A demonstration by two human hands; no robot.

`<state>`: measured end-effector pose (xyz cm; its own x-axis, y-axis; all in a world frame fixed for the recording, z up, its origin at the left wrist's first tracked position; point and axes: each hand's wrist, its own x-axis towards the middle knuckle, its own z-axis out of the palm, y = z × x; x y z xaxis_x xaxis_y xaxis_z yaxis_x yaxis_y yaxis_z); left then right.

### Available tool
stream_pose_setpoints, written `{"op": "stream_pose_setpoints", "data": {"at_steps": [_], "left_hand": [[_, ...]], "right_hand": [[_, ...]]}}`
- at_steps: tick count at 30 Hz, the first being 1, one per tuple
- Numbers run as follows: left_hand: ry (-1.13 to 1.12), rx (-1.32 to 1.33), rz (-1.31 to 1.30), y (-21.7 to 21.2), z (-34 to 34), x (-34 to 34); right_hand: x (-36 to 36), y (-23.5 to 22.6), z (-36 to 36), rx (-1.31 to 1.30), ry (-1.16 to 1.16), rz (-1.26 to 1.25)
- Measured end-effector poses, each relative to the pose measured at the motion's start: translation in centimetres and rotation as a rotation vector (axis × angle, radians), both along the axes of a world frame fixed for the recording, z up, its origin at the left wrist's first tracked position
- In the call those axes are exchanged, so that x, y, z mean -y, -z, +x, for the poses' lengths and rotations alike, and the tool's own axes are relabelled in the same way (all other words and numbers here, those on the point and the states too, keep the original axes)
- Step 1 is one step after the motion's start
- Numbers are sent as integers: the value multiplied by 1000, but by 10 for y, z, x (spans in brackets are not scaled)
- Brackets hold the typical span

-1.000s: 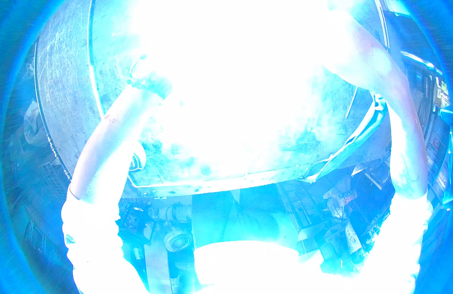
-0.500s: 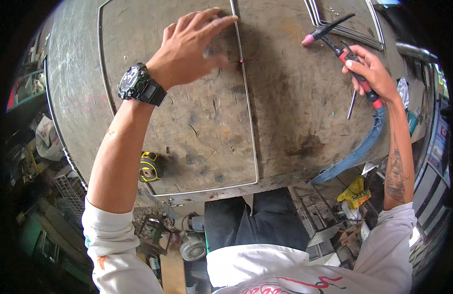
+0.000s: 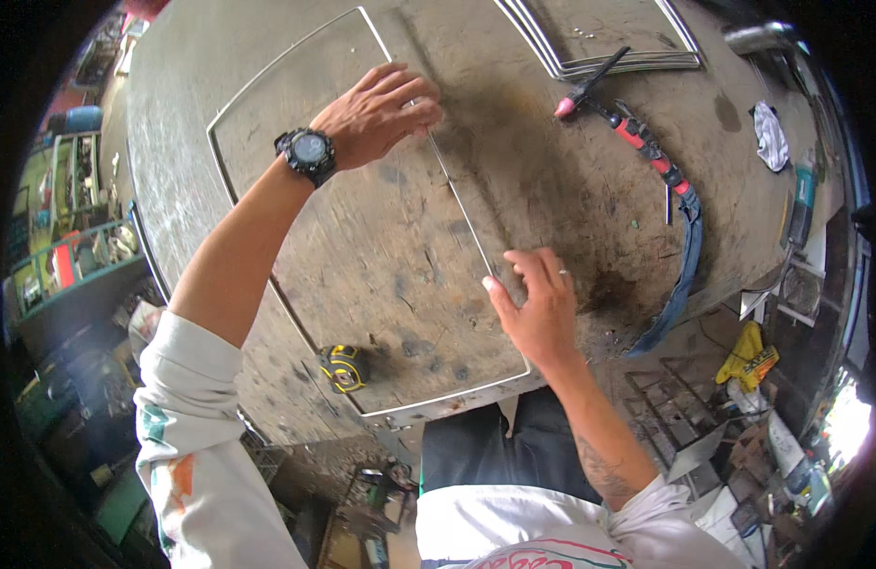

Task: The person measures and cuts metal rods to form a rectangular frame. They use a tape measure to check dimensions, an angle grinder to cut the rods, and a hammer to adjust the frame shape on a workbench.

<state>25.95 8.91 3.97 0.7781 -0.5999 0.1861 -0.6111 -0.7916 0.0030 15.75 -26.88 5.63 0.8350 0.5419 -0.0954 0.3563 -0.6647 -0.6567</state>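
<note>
A thin rectangular metal rod frame [image 3: 464, 213] lies on the worn table [image 3: 400, 247]. My left hand [image 3: 381, 112], with a black watch on its wrist, has its fingers curled over the frame's right-hand rod. Lower on that same rod, my right hand [image 3: 540, 313] is spread, its thumb at the rod and its fingers apart. A TIG welding torch [image 3: 639, 142] with a pink nozzle and red-and-black handle lies on the table to the right, its hose wrapped in blue cloth. By the frame's near left corner sits a yellow-and-black tape measure [image 3: 344, 368].
Several similar metal frames [image 3: 637, 65] are stacked at the far right. A crumpled cloth [image 3: 770, 137] and a teal power tool [image 3: 800, 204] lie near the right edge. Below the table are a yellow bag [image 3: 746, 358] and cluttered metal parts.
My right hand has let go of the torch, now lying on the table, and moved left to the frame. My left hand's fingers have closed over the rod. The view has shifted.
</note>
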Motion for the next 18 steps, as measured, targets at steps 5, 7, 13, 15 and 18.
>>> {"op": "stream_pose_setpoints", "data": {"at_steps": [5,7,13,15,18], "left_hand": [[117,65,-54,-41,13,-19],[133,-12,-60,-73,10,-30],[203,40,-79,-194,-20,-48],[191,37,-16,-234,-37,-53],[166,104,9,-282,-66,-54]], "right_hand": [[-28,-14,-13,-223,203,256],[-28,-39,-10,-327,157,362],[-10,-127,-6,-528,20,446],[-7,-157,-7,-588,-12,472],[-4,-202,-3,-572,-86,459]]}}
